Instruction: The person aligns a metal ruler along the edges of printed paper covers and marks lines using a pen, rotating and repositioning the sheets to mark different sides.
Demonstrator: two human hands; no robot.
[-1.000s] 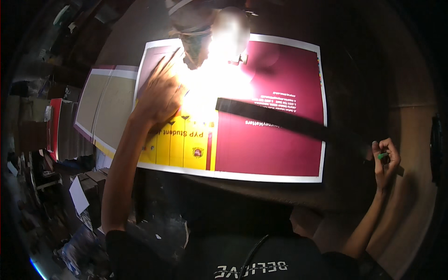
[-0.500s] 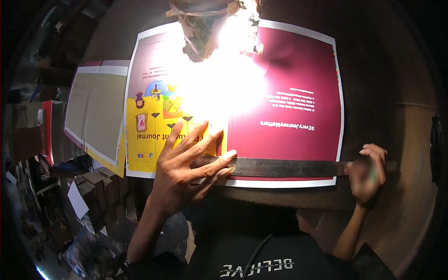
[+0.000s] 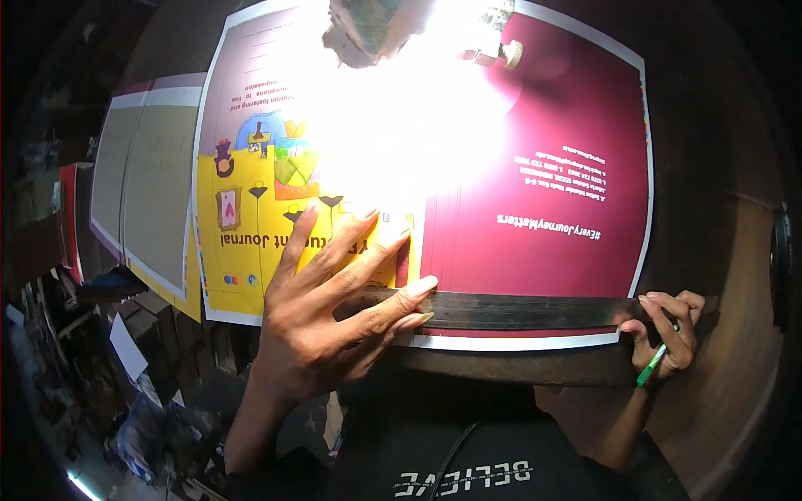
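A large printed cover sheet (image 3: 576, 250), yellow and maroon with white margins, lies upside down to me on the dark table. Along its near edge runs a dark flat ruler (image 3: 535, 311). My left hand (image 3: 326, 309) spreads its fingers over the yellow part, with the thumb side pressing on the ruler's left portion. At the ruler's right end is my right hand (image 3: 672, 330), its fingertips touching or very near that end. Tucked in its curled fingers is a slim green-and-white pen-like stick (image 3: 653, 366), pointing down toward me; its exact kind is unclear.
A bright lamp (image 3: 376, 33) hangs over the sheet and its glare washes out the middle. To the left lies a grey board with a white-and-yellow border (image 3: 159, 175), beside a red-edged stack (image 3: 71, 221). Papers and boxes (image 3: 167, 334) clutter the area at lower left.
My right hand, blurred before, has moved to the ruler's right end, and the green stick now shows clearly. My left hand stays spread on the ruler. The view has shifted closer to the sheet.
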